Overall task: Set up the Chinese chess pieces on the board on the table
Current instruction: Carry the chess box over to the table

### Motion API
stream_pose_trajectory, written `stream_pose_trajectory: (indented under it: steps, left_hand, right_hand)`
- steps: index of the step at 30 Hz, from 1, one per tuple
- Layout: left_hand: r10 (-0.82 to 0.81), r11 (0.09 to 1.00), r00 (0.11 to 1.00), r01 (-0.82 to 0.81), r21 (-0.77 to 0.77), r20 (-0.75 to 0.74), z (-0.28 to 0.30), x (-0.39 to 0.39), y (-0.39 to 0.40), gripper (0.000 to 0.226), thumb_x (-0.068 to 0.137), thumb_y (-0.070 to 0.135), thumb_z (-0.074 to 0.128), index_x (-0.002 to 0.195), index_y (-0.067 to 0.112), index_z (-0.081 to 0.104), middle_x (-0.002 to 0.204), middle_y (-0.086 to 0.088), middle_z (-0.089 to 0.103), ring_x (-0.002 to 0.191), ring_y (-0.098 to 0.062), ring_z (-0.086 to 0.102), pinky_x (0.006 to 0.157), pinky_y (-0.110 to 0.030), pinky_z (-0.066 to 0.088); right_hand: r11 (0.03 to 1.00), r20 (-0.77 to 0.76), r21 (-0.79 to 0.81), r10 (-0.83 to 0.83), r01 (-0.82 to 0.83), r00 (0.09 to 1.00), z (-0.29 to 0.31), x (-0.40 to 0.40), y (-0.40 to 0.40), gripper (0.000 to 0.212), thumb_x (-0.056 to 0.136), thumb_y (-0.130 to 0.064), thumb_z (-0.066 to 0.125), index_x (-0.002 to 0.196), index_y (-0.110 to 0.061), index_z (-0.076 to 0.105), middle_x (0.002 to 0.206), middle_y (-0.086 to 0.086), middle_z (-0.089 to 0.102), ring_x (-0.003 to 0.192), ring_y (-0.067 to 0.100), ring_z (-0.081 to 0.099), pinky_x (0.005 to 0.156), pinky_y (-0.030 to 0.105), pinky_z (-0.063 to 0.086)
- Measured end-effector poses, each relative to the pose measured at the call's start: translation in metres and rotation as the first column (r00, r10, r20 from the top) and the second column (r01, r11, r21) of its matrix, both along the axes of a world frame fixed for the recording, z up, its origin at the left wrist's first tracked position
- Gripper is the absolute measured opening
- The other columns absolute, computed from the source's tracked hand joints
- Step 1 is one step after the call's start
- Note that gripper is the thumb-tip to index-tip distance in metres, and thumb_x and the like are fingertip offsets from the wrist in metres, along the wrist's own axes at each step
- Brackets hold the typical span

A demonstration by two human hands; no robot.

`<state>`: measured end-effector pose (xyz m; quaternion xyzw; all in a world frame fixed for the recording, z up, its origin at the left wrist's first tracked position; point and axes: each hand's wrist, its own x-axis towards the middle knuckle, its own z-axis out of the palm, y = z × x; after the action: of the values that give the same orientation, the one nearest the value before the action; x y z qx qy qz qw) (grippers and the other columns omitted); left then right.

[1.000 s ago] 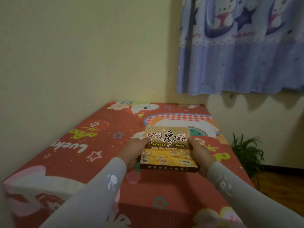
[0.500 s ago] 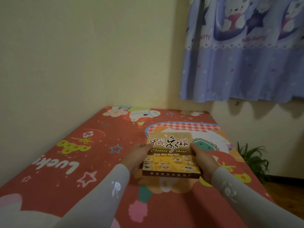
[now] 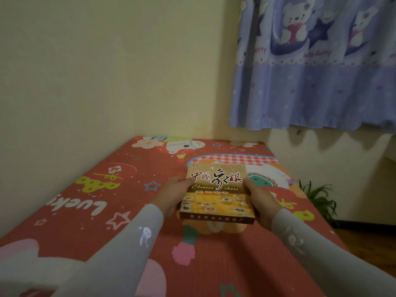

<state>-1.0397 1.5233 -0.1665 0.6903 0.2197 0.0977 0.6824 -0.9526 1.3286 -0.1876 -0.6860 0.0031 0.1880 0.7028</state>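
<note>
From my remote seat I see a table under a red cartoon-printed cloth [image 3: 90,202], pushed into the corner of plain cream painted walls [image 3: 107,67]. Above the table's far right corner hangs a blue fabric curtain printed with white bears [image 3: 321,71], its scalloped hem throwing shadows on the wall. Past the table's right edge stands a green spiky-leaved plant [image 3: 321,198] on a brown wooden floor [image 3: 368,243]; the light is dim.
</note>
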Motion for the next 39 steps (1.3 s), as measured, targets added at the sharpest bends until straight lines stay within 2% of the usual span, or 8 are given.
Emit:
stream_pose_trajectory:
  steps: [7, 12, 17, 21, 24, 29, 35, 39]
  left_hand:
    - [-0.013, 1.0, 1.0, 0.012, -0.008, -0.023, -0.009, 0.007, -0.014, 0.014, 0.097, 0.022, 0.056, 0.1, 0.009, 0.057, 0.078, -0.006, 0.067, 0.051, -0.014, 0.064, 0.04, -0.021, 0.048]
    - [0.039, 0.999, 0.998, -0.039, -0.005, -0.042, -0.017, 0.032, -0.003, 0.028, 0.095, 0.025, 0.059, 0.114, 0.008, 0.05, 0.089, -0.009, 0.066, 0.056, -0.016, 0.065, 0.04, -0.022, 0.047]
    - [0.087, 0.995, 0.993, -0.09, -0.037, -0.081, -0.043, 0.079, 0.012, 0.032, 0.089, 0.034, 0.065, 0.108, 0.015, 0.048, 0.096, -0.012, 0.068, 0.067, -0.022, 0.07, 0.055, -0.035, 0.057]
    - [0.103, 0.995, 0.991, -0.102, 0.025, -0.081, -0.087, 0.154, 0.043, 0.056, 0.056, 0.062, 0.068, 0.099, 0.031, 0.051, 0.105, -0.007, 0.069, 0.092, -0.029, 0.069, 0.085, -0.053, 0.055]
    - [0.098, 0.995, 0.993, -0.097, 0.019, -0.071, -0.069, 0.177, 0.036, 0.035, 0.082, 0.047, 0.065, 0.106, 0.026, 0.048, 0.111, -0.007, 0.063, 0.1, -0.026, 0.063, 0.091, -0.048, 0.052]
    - [0.106, 0.991, 0.994, -0.102, 0.092, -0.038, -0.069, 0.234, 0.05, 0.027, 0.097, 0.034, 0.053, 0.118, 0.019, 0.044, 0.101, 0.001, 0.055, 0.08, -0.007, 0.051, 0.063, -0.025, 0.039]
    - [0.163, 0.983, 0.982, -0.154, 0.098, -0.091, -0.069, 0.29, 0.064, 0.026, 0.089, 0.029, 0.056, 0.112, 0.023, 0.047, 0.111, -0.007, 0.061, 0.099, -0.023, 0.059, 0.085, -0.038, 0.05]
    - [0.174, 0.973, 0.979, -0.153, 0.173, -0.11, -0.075, 0.314, 0.064, 0.022, 0.091, 0.022, 0.05, 0.113, 0.02, 0.05, 0.086, 0.0, 0.061, 0.076, -0.015, 0.057, 0.071, -0.031, 0.048]
  right_hand:
    - [0.999, 0.014, 0.029, -0.019, 0.019, 1.0, -0.005, 0.006, -0.015, 0.032, 0.097, -0.038, 0.049, 0.093, -0.011, 0.064, 0.074, 0.008, 0.075, 0.063, 0.024, 0.071, 0.069, 0.039, 0.058]
    - [1.0, -0.017, 0.014, 0.015, -0.015, 1.0, -0.016, 0.033, -0.003, 0.037, 0.095, -0.043, 0.05, 0.104, -0.011, 0.067, 0.094, 0.014, 0.075, 0.09, 0.035, 0.071, 0.087, 0.052, 0.055]
    - [0.999, -0.05, -0.053, 0.003, -0.005, 0.999, -0.038, 0.08, 0.013, 0.037, 0.094, -0.04, 0.053, 0.104, -0.007, 0.065, 0.095, 0.016, 0.074, 0.087, 0.035, 0.071, 0.085, 0.05, 0.056]
    - [0.991, -0.037, -0.131, -0.023, 0.018, 0.999, -0.054, 0.135, 0.029, 0.037, 0.093, -0.043, 0.055, 0.096, -0.008, 0.067, 0.084, 0.015, 0.075, 0.079, 0.035, 0.073, 0.082, 0.053, 0.057]
    - [0.991, -0.005, -0.113, -0.078, 0.077, 0.997, -0.063, 0.173, 0.04, 0.032, 0.087, -0.046, 0.061, 0.097, -0.016, 0.067, 0.09, 0.011, 0.075, 0.079, 0.033, 0.072, 0.079, 0.05, 0.058]
    - [0.984, 0.046, -0.115, -0.132, 0.137, 0.99, -0.067, 0.232, 0.054, 0.023, 0.087, -0.033, 0.063, 0.101, -0.015, 0.066, 0.094, 0.011, 0.072, 0.08, 0.03, 0.07, 0.078, 0.046, 0.059]
    - [0.989, 0.067, -0.109, -0.093, 0.1, 0.993, -0.068, 0.284, 0.076, 0.023, 0.091, -0.018, 0.057, 0.113, -0.015, 0.063, 0.093, 0.013, 0.072, 0.074, 0.027, 0.065, 0.08, 0.048, 0.056]
    - [0.983, 0.111, -0.174, -0.032, 0.051, 0.993, -0.079, 0.303, 0.085, 0.034, 0.096, -0.029, 0.052, 0.128, -0.018, 0.056, 0.107, 0.007, 0.07, 0.088, 0.024, 0.07, 0.081, 0.04, 0.059]
